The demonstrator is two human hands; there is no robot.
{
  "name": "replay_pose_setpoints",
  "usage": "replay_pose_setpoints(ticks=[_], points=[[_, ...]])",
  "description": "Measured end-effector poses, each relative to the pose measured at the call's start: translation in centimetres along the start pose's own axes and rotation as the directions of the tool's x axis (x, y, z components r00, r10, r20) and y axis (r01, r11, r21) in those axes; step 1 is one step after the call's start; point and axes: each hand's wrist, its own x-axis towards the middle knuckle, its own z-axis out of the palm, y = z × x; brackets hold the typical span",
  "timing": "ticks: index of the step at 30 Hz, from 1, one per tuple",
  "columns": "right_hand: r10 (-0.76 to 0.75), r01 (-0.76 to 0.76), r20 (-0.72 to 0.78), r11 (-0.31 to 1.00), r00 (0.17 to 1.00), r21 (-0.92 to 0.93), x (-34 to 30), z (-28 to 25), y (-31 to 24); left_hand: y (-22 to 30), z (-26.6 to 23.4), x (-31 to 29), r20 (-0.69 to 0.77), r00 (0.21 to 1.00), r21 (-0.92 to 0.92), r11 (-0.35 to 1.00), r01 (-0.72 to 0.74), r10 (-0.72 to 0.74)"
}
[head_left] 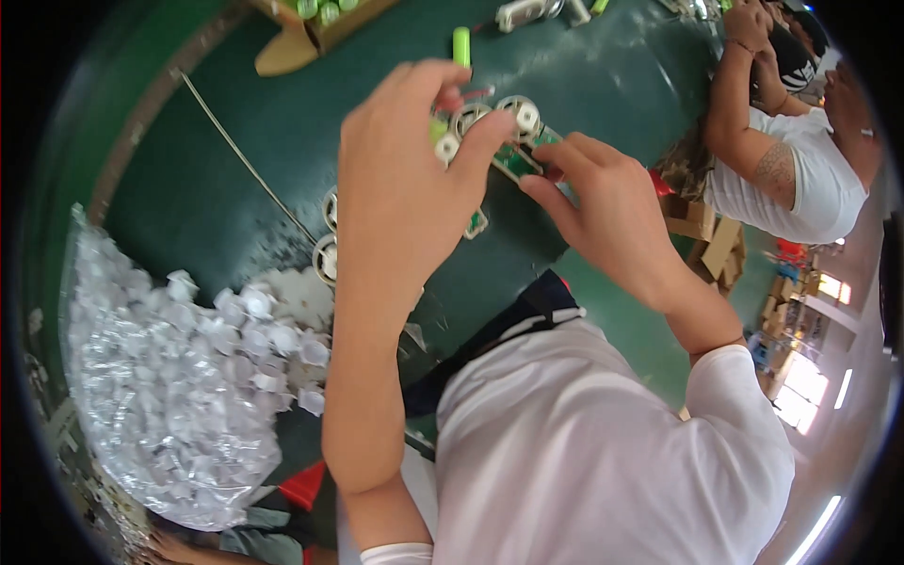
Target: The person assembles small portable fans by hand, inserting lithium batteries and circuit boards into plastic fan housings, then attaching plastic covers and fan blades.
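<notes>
A pale plastic assembly with round rings, white hubs and a green circuit board [509, 162] lies between my hands over the dark green table. My left hand [400, 179] is closed on its left part, thumb across a ring, fingers curled behind. At the board's right end, my right hand [607, 202] pinches its edge between thumb and fingertips. Just beyond my left fingertips stands a light green cylindrical battery [460, 47], apart from them. Part of another ringed plastic piece [326, 256] shows beside my left wrist, which hides the rest of it.
A clear bag [179, 405] of small white plastic caps spills at the left. A cardboard box [325, 28] with green batteries stands at the far left, a thin rod [240, 155] below it. More parts [527, 11] lie at the far edge. Another person [791, 169] sits at the right.
</notes>
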Motion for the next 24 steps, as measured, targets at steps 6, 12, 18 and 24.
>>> replay_pose_setpoints(ticks=[6,12,18,24], points=[[0.023,0.114,-0.223,0.805,0.974,0.582,0.8,-1.5,-0.9,2.6,-1.7,-0.8,0.396,0.902,-0.467,0.808,0.359,-0.172],[0.012,0.094,-0.099,0.197,0.995,0.976,1.9,-0.4,-1.4,5.9,-0.1,-2.8,0.225,0.966,-0.351,0.914,0.201,-0.126],[-0.090,0.247,-0.233,0.206,0.968,0.947,1.9,-0.4,-1.3,5.7,-3.0,-2.8,0.188,0.981,-0.168,0.986,-0.015,0.047],[-0.275,0.044,0.060,0.357,0.960,0.933,0.8,-3.0,-1.2,6.2,-4.4,-1.7,0.203,0.970,-0.367,0.929,-0.048,0.131]])
